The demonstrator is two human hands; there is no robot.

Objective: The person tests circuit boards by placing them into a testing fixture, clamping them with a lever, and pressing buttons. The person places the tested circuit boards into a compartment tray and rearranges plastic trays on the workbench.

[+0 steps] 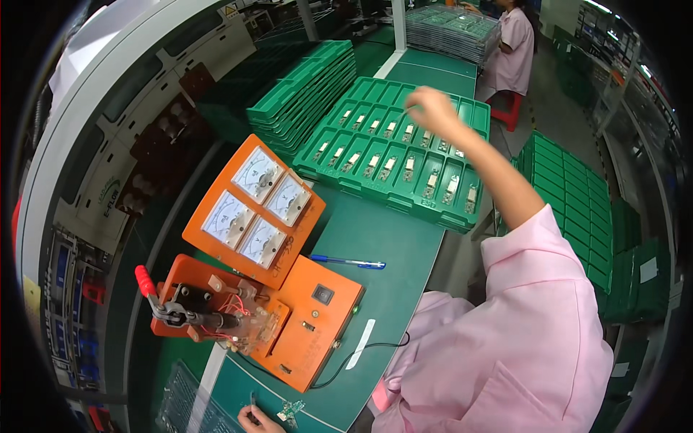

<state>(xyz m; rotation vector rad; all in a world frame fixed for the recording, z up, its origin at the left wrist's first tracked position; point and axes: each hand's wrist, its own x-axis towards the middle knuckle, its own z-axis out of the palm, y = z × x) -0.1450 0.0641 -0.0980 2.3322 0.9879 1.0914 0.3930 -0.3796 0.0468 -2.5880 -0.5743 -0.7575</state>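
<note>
My right hand [434, 114] is over the far rows of a green compartment tray [361, 189], its fingers closed in a pinch. What they hold, if anything, is too small to make out. Small circuit boards with pale blocks [409, 168] lie one to a compartment in the two nearer rows. At the lower edge, my left hand [261, 420] is partly cut off, fingers curled round a small dark thing. Right beside it, a loose green circuit board [290, 411] rests on the green bench.
An orange test fixture [310, 325] with a red-handled lever clamp [145, 280] and an orange meter panel [253, 209] stands left. Near it lie a blue pen [348, 262] and a black cable [361, 352]. Stacked green trays [307, 90] stand behind; a co-worker [511, 50] sits far right.
</note>
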